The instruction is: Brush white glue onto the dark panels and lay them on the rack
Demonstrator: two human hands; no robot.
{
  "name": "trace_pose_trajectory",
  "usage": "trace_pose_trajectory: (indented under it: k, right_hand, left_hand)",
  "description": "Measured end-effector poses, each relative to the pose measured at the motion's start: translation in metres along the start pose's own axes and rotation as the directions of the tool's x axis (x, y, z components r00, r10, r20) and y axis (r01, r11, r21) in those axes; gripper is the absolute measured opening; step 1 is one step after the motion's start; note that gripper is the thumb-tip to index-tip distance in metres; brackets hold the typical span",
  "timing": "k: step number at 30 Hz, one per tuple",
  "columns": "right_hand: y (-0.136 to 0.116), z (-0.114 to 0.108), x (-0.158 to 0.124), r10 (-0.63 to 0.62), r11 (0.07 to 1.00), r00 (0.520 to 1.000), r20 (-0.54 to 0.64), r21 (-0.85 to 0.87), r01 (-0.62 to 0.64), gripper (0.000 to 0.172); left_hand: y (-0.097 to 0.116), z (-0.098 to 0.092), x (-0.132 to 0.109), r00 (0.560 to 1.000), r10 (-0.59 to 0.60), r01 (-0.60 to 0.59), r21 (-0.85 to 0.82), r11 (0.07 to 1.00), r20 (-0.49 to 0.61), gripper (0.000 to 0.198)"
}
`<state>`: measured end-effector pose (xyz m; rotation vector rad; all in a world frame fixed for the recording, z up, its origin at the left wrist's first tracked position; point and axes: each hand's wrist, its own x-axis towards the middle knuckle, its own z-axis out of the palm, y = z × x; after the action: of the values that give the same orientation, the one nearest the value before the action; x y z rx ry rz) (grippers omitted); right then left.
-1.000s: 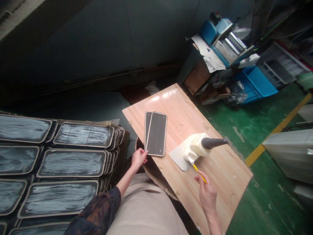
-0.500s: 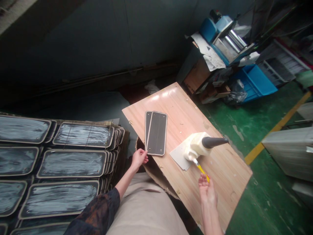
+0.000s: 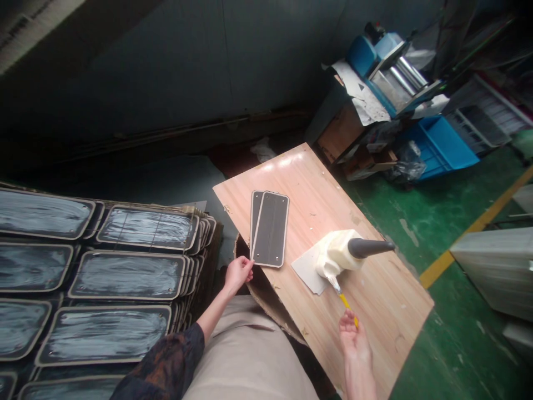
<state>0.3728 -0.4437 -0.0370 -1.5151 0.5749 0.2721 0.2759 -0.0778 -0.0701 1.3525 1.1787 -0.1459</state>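
Note:
My left hand (image 3: 238, 273) pinches the near corner of the dark grey pads (image 3: 270, 228), two of them stacked with pale edging on the wooden board (image 3: 316, 183). In my right hand (image 3: 352, 340), a yellow-handled brush (image 3: 343, 300) is gripped at its end. Its bristles touch a white glue-smeared bottle (image 3: 339, 253) with a dark cone nozzle, lying on its side on a grey sheet (image 3: 306, 269).
Several stacks of glue-coated dark pads (image 3: 125, 272) fill the left. Behind the board stand a blue roller machine (image 3: 387, 61) and a blue crate (image 3: 441, 141). The floor (image 3: 437, 205) is green with a yellow line. My lap is under the board's near edge.
My right hand has slid back toward me along the brush handle, and the brush tip has stayed at the bottle. The left hand has barely moved.

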Motion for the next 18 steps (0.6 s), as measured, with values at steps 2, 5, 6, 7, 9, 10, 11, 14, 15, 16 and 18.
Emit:
trace_pose_trajectory:
  k: [2,5,6,7,9,10,11,14,15,16,18]
  right_hand:
    - [-0.001,-0.004,-0.009,0.052,0.998,0.992,-0.113,0.040,-0.048,0.007]
    - [-0.011,0.005,-0.019,0.106,0.993,0.981,-0.159,0.073,-0.095,0.012]
    - [-0.015,0.016,-0.021,0.114,0.991,0.985,-0.129,0.078,-0.104,0.014]
    - [-0.020,0.030,-0.022,0.123,0.990,0.988,-0.090,0.079,-0.116,0.018]
    - [-0.030,0.067,-0.023,0.138,0.987,0.990,0.012,0.076,-0.139,0.025]
    - [-0.035,0.088,-0.023,0.134,0.989,0.990,0.050,0.056,-0.137,0.028]
    - [-0.040,0.110,-0.022,0.127,0.990,0.986,0.104,0.040,-0.132,0.031]
    - [-0.053,0.169,-0.019,0.026,1.000,0.960,0.278,-0.004,-0.026,0.040]
    - [-0.056,0.186,-0.017,-0.016,1.000,0.947,0.320,-0.018,0.023,0.042]
    - [-0.059,0.201,-0.014,-0.056,0.997,0.935,0.350,-0.028,0.070,0.043]
    - [-0.064,0.227,-0.005,-0.146,0.984,0.912,0.383,-0.042,0.175,0.044]
  left_hand:
    - [0.004,0.000,-0.003,0.998,0.029,-0.028,0.009,1.000,-0.058,0.027]
    - [0.009,0.001,-0.004,0.993,0.056,-0.052,0.040,0.998,-0.107,0.024]
    - [0.010,0.001,-0.004,0.992,0.063,-0.057,0.063,0.996,-0.108,0.024]
    - [0.011,0.001,-0.003,0.992,0.073,-0.063,0.097,0.993,-0.105,0.024]
    - [0.012,0.002,-0.001,0.990,0.100,-0.080,0.186,0.979,-0.103,0.025]
    - [0.013,0.001,0.000,0.988,0.116,-0.089,0.234,0.968,-0.104,0.026]
    - [0.013,0.001,0.001,0.985,0.135,-0.100,0.280,0.955,-0.107,0.026]
    - [0.014,0.001,0.001,0.966,0.224,-0.156,0.404,0.901,-0.128,0.022]
    - [0.015,0.001,0.001,0.957,0.261,-0.181,0.438,0.881,-0.130,0.021]
    - [0.016,0.002,0.001,0.947,0.294,-0.203,0.467,0.861,-0.130,0.021]
    - [0.017,0.005,0.002,0.938,0.325,-0.222,0.507,0.833,-0.123,0.024]
